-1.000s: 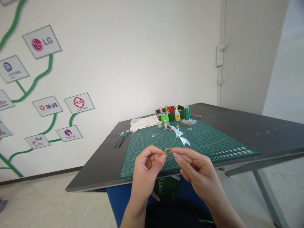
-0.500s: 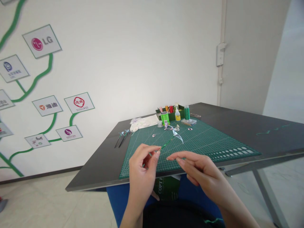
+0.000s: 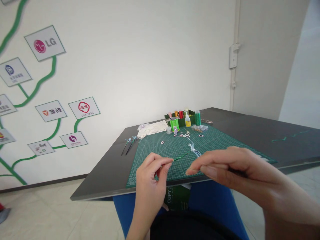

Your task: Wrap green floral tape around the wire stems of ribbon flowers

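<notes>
Between thumb and fingertips, my left hand pinches the lower end of a thin stem wrapped in green thread. Its far end carries a pale blue and white flower with narrow drooping petals, pointing right above the mat. My right hand is closed beside the flower, thumb and forefinger pressed together. Whatever those fingers may hold is too fine to make out. Below both hands lies the green cutting mat.
Scissors, a green cup, a glue bottle and a green thread spool stand or lie farther back, near a box of spools. Two finished-looking flower sticks rest left on the dark table.
My right hand has moved right and closer to the camera, away from the left. The stem has tilted lower, its flower shifting right and down. My left hand keeps its pinch.
</notes>
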Available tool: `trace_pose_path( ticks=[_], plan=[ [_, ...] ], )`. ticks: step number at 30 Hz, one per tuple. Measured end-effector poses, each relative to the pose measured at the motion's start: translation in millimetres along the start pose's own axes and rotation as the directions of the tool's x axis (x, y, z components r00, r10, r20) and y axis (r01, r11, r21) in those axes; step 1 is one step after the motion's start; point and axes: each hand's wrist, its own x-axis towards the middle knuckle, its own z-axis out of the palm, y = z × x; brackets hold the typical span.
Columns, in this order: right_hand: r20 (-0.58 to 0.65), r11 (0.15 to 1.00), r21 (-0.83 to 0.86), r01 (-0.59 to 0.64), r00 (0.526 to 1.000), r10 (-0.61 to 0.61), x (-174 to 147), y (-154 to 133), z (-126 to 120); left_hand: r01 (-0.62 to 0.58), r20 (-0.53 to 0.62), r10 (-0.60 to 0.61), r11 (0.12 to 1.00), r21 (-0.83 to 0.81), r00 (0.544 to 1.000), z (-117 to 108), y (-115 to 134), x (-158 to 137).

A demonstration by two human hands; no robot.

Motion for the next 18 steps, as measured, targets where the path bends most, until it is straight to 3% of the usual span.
trace_pose_path(
  ticks=[6, 10, 14, 18],
  plan=[
    [0.280, 0.992, -0.040, 0.117, 0.955, -0.101, 46.8, -27.7, -28.4, -0.088, 0.027, 0.086, 0.992, 0.088, 0.996, 0.3, 1.9, -0.5],
    [0.357, 0.987, -0.087, 0.134, 0.929, -0.095, 78.4, -38.8, -40.6, -0.100, 0.078, 0.092, 0.990, 0.101, 0.993, 1.9, 0.6, -1.6],
    [0.444, 0.990, -0.102, 0.094, 0.895, -0.040, 110.6, -28.3, -48.2, -0.108, 0.095, 0.101, 0.991, 0.076, 0.990, 2.1, 0.6, -1.9],
    [0.421, 0.981, -0.192, 0.018, 0.905, 0.065, 137.1, 2.7, -48.8, -0.118, 0.075, 0.113, 0.990, 0.076, 0.991, -0.6, 2.4, -1.3]
  ],
)
